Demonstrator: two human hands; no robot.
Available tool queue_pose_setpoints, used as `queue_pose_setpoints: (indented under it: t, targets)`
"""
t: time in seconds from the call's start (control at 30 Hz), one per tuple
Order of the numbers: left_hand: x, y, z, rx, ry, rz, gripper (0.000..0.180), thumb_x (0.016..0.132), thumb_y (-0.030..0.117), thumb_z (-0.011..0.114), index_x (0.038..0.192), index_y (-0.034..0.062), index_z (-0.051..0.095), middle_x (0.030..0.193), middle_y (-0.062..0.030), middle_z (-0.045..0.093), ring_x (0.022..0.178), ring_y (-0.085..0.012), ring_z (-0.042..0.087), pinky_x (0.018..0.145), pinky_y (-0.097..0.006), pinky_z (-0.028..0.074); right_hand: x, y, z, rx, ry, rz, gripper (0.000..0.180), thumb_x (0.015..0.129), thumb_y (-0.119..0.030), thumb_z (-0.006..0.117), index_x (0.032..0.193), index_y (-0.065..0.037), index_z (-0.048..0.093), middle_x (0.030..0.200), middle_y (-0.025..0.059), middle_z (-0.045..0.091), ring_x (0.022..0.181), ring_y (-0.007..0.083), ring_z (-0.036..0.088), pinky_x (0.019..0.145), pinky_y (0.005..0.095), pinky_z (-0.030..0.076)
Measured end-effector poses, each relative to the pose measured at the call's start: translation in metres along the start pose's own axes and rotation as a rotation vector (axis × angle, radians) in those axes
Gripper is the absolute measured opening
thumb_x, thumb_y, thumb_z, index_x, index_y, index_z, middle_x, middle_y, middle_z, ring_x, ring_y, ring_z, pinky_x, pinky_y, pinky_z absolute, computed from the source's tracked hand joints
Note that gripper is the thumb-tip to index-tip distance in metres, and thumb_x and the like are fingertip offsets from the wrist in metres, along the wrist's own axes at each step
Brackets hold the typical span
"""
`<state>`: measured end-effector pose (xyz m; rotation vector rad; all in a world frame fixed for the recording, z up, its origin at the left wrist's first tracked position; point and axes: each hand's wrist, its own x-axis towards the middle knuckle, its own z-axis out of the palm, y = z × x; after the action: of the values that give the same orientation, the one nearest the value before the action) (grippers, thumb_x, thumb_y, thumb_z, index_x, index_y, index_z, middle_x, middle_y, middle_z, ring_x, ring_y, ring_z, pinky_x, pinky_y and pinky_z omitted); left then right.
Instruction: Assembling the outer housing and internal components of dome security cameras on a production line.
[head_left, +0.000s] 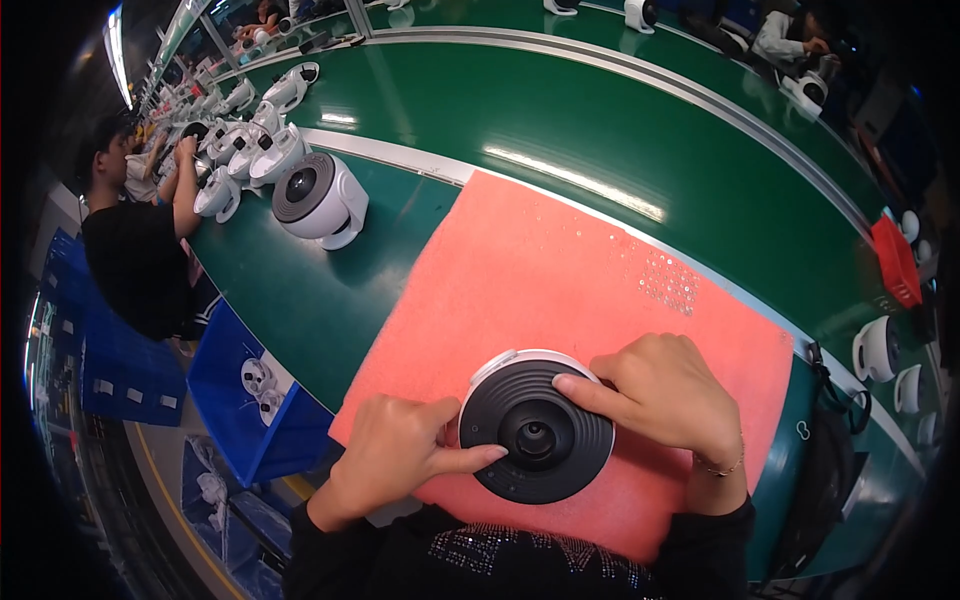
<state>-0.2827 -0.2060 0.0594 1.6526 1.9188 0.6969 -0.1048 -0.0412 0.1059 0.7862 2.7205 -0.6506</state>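
Head view: here's the black-and-white security camera (537,432) right before me over the coral mat (480,270), lens up. I'd call this handling its ribbed front; the next move wants an even, steady hold. Left hand (395,450) grips the left rim, thumb inward; right hand (672,395) grips upper right, fingers curled. Another security camera (345,205) stands beyond, on green benchtop (290,290).

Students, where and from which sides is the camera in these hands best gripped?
The camera likely grips best at opposite points of its outer edge: left hand from the left, right hand from the right. Round and facing up, it offers edge on both sides; thumbs can press the ridged ring, clear of the sunken lens.
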Motion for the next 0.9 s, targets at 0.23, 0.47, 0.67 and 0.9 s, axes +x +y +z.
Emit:
queue_pose_setpoints:
  t: [0.23,0.47,0.67,0.9]
  targets:
    - [-0.001,0.001,0.002,0.002,-0.002,-0.047,0.046,0.069,0.045,0.070,0.057,0.0031,0.056,0.045,-0.0077,0.051,0.041,-0.0227,0.055,0.042,-0.032,0.042,0.005,0.000,0.009,-0.063,0.172,-0.049,0.050,0.087,-0.042,0.046,0.055,-0.004,0.055,0.049,0.0134,0.050,0.048,0.0320,0.051,0.046,0.0396,0.036]
    - [-0.004,0.003,0.002,-0.032,-0.012,-0.103,0.045,0.069,0.043,0.071,0.057,0.0024,0.055,0.045,-0.0078,0.051,0.042,-0.0221,0.055,0.042,-0.030,0.042,0.003,0.003,0.012,-0.040,0.264,-0.141,0.049,0.086,-0.041,0.048,0.056,-0.003,0.054,0.051,0.0134,0.051,0.050,0.0312,0.052,0.047,0.0394,0.038]
    - [-0.005,0.008,0.000,-0.043,-0.005,-0.154,0.043,0.068,0.041,0.072,0.057,0.0025,0.055,0.045,-0.0070,0.051,0.041,-0.0205,0.054,0.041,-0.029,0.042,0.002,0.004,0.014,-0.031,0.243,-0.121,0.050,0.085,-0.043,0.048,0.056,-0.003,0.054,0.050,0.0136,0.051,0.050,0.0316,0.052,0.047,0.0395,0.039]
    - [-0.006,0.007,0.005,-0.022,-0.010,-0.113,0.043,0.069,0.041,0.071,0.057,0.0027,0.056,0.045,-0.0066,0.051,0.040,-0.0206,0.054,0.041,-0.030,0.042,-0.009,-0.005,0.007,-0.160,0.123,-0.031,0.045,0.083,-0.041,0.052,0.058,-0.005,0.055,0.054,0.0120,0.053,0.050,0.0305,0.053,0.048,0.0391,0.040]
